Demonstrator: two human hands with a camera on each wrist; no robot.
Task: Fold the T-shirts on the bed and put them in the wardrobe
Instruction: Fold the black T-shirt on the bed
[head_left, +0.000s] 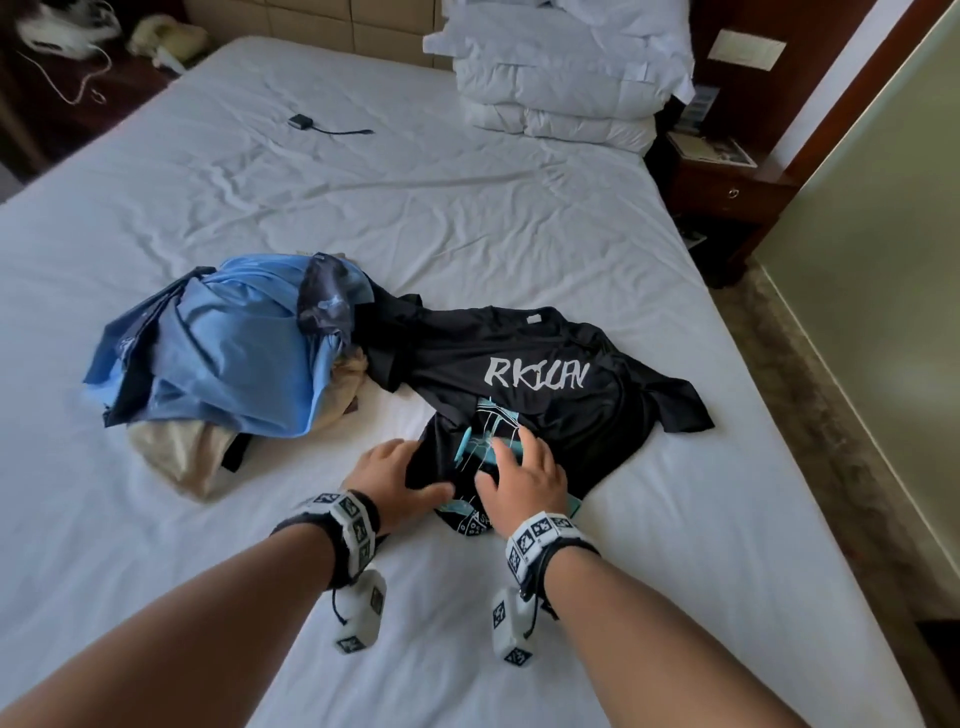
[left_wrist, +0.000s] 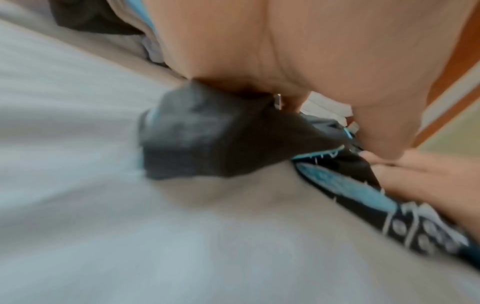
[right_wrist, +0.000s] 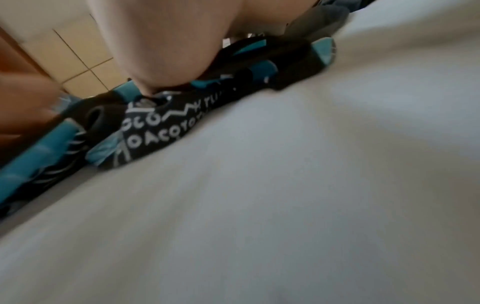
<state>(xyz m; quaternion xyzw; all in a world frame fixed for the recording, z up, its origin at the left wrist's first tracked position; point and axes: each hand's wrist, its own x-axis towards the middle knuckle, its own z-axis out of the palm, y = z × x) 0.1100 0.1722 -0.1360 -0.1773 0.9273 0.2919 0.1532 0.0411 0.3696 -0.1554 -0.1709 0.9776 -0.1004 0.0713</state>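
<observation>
On the bed (head_left: 467, 218), black T-shirt (head_left: 545, 384), collar pointing away, both hands at hem

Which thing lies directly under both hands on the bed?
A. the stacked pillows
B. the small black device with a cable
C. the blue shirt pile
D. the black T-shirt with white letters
D: the left hand and right hand both rest on the bunched lower part of the black T-shirt.
</observation>
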